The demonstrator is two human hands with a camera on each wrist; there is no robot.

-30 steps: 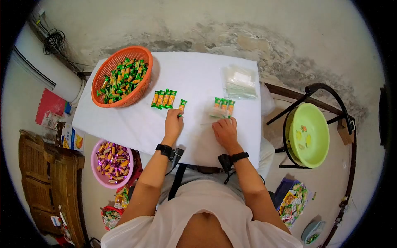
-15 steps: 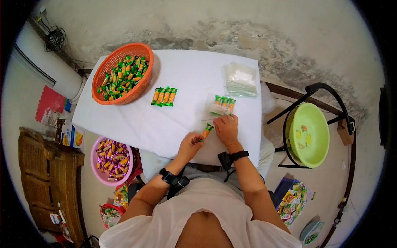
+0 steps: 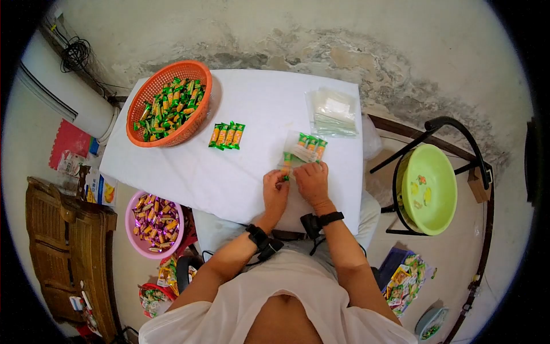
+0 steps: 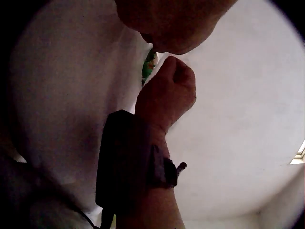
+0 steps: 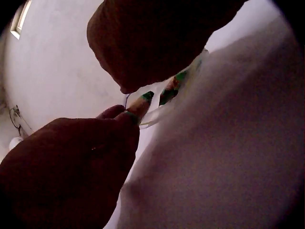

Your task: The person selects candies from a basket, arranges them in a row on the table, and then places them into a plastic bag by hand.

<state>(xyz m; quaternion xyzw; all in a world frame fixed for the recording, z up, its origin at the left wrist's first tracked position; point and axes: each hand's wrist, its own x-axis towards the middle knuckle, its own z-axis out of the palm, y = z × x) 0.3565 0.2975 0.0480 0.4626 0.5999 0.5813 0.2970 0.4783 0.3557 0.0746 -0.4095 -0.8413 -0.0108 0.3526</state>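
Observation:
A clear bag (image 3: 293,140) holding several green-and-orange packets (image 3: 311,147) lies on the white table in front of both hands. The left hand (image 3: 276,192) pinches one more packet (image 3: 286,163) at its lower end, with the far end at the bag's mouth. In the right wrist view that packet (image 5: 140,106) sticks out from the fingertips beside the clear plastic. Close by on the right, the right hand (image 3: 312,183) grips the near edge of the bag. Several similar packets (image 3: 227,136) lie in a row to the left.
An orange basket (image 3: 197,123) of green packets stands at the table's (image 3: 172,172) back left. A stack of clear bags (image 3: 334,113) lies at the back right. On the floor are a pink basin (image 3: 132,235) of purple packets and, right, a green basin (image 3: 441,189) on a black frame.
The left hand has carried a single packet from beside the row rightward to the bag's mouth. The right hand stays at the bag, slightly shifted.

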